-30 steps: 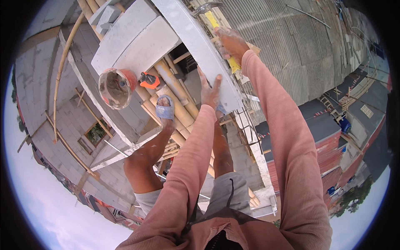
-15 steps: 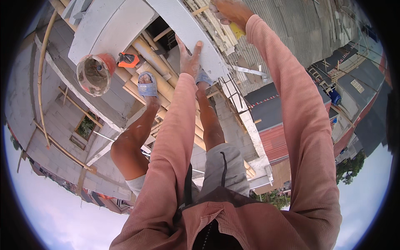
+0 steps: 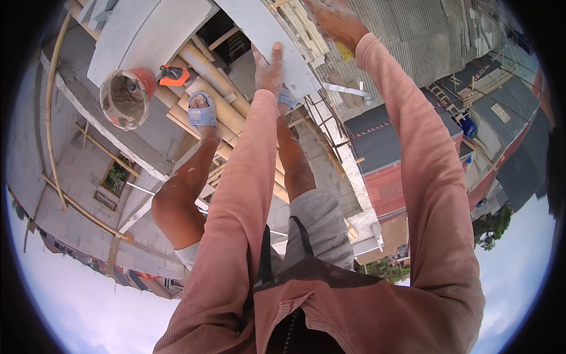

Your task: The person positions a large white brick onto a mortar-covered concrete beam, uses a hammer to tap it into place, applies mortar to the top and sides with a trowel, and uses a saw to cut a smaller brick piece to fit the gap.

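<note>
My left hand rests on the long white block wall, thumb stretched along the top face and fingers apart at its left edge. Beyond it, at the upper edge of the view, my right hand is raised to the right of the wall with its fingers curled. A yellow piece shows beneath that hand and seems to be held in it. Its kind is hidden by the hand and the picture's edge.
Bamboo poles lie under my sandalled feet, over a drop. A mortar bucket and an orange tool with a black part stand left. Reinforcing bars stick out beside the wall's near end. Corrugated roofing lies right.
My right hand has shifted slightly right and down in the view, the yellow piece with it. My left hand stays on the wall; the surroundings slide slightly up and left.
</note>
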The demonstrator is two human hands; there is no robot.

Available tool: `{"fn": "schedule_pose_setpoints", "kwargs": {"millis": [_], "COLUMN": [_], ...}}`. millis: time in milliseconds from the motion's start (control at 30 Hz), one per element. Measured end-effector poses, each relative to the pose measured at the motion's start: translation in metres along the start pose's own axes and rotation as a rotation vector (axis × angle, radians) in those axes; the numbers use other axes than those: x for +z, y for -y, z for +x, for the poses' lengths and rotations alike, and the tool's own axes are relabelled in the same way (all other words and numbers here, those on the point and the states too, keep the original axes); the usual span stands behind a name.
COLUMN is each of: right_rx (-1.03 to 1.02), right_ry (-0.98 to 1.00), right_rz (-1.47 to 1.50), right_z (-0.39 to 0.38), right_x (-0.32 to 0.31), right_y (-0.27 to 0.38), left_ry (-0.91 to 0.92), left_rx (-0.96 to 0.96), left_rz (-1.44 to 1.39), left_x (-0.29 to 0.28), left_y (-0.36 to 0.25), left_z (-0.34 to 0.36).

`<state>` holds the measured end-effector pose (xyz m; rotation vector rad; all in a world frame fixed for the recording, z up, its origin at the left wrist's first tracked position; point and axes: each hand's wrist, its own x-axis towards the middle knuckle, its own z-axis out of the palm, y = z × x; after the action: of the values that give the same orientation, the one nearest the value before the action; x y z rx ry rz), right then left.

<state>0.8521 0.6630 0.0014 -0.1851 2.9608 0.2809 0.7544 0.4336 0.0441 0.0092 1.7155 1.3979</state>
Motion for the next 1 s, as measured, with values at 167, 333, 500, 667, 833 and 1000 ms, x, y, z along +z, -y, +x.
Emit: {"fn": "schedule_pose_setpoints", "kwargs": {"millis": [167,333,500,667,833,1000], "right_rx": [0.574,0.778,1.198,1.123,1.662,1.786], "right_ry": [-0.177,-0.151,0.016,-0.109,-0.096,-0.301], "right_rz": [0.977,1.227,1.633,1.324,1.966,1.851], "right_z": [0.018,-0.012,-0.075,-0.148,-0.166,-0.176], "right_x": [-0.097,-0.14,-0.174,-0.177,-0.247,-0.298], "right_y": [0.017,0.016,0.004,0.025,0.039,0.062], "left_ry": [-0.007,-0.006,-0.008,0.058,0.081,0.134], "left_rx": [-0.024,-0.063,-0.239,-0.302,-0.326,-0.34], "left_rz": [0.048,-0.061,-0.156,-0.107,-0.066,-0.081], "left_x": [-0.01,-0.008,-0.001,-0.003,0.001,-0.003], "left_y": [0.009,0.018,0.019,0.018,0.003,0.016], "left_z": [-0.002,0.0,-0.007,-0.009,-0.022,-0.013]}}
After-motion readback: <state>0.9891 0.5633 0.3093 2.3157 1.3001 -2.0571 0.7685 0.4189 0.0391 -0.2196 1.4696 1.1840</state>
